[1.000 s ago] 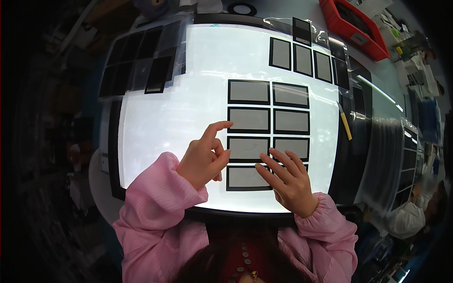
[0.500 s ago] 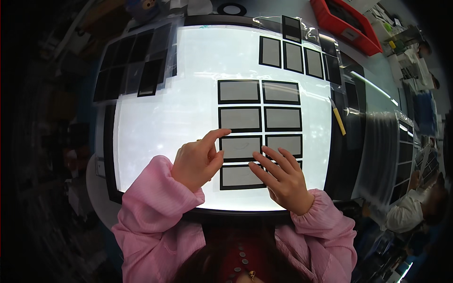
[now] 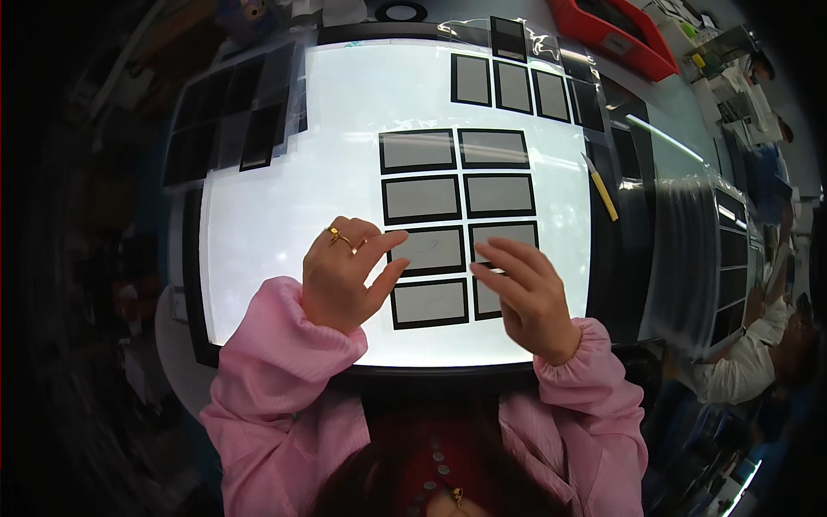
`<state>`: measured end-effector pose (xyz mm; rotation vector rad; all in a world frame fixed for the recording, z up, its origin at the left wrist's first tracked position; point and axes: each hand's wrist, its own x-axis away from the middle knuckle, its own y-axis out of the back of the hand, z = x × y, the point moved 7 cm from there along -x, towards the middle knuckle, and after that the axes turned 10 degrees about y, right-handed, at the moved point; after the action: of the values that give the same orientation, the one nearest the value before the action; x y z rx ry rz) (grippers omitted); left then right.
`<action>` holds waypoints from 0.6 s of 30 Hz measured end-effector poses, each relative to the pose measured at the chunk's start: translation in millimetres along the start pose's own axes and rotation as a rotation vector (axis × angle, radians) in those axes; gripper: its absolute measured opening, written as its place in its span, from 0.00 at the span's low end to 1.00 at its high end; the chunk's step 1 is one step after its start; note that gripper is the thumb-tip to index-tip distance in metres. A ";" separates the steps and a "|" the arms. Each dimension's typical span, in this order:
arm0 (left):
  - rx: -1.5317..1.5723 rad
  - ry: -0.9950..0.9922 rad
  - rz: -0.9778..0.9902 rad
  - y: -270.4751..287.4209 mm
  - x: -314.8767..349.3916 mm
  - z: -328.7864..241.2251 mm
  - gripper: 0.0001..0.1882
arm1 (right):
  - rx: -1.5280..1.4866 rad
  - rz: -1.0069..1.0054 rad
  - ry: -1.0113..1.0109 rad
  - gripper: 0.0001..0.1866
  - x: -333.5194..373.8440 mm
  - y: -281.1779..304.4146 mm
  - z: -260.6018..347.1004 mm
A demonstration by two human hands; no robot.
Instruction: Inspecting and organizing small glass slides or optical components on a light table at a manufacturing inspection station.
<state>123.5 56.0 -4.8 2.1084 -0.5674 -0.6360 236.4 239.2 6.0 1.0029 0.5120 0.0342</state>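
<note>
Several grey rectangular panels with black borders lie in two columns on a glowing white light table (image 3: 284, 189). My left hand (image 3: 340, 276), a gold ring on one finger, has thumb and index finger apart at the left edge of the third panel down (image 3: 428, 251), whose face bears a thin curved line. Nothing is held in it. Over the right column my right hand (image 3: 530, 293) hovers with fingers spread and no object in them. It partly hides the third right panel (image 3: 508, 233) and the bottom right panel (image 3: 487, 302). Below the left fingers lies the bottom left panel (image 3: 429, 303).
More upright panels (image 3: 513, 86) stand in a row at the far right. Dark panels in clear film (image 3: 228, 103) overlap the far left corner. A yellow-handled knife (image 3: 603, 194) lies at the right edge, a red bin (image 3: 616, 39) beyond. Another person's white sleeve (image 3: 745, 366) shows at right.
The view has shifted, so the table sits higher and further left. My left hand has turned, showing its ring. My right hand has drawn right, off the left column, uncovering more of the bottom panels.
</note>
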 end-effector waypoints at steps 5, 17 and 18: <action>-0.021 -0.245 0.203 -21.0 6.9 -30.9 0.44 | -0.056 -0.307 -0.343 0.15 28.7 45.3 -53.2; -0.316 -0.217 0.453 -47.7 17.4 -33.1 0.59 | -0.866 -0.349 -0.670 0.25 59.0 50.3 -40.7; -0.314 -0.217 0.447 -47.3 16.4 -32.6 0.59 | -0.824 -0.350 -0.662 0.25 57.9 47.7 -42.6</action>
<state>164.2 91.2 -30.7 1.5598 -0.9595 -0.6477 279.0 314.2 3.5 0.0760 0.0265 -0.3645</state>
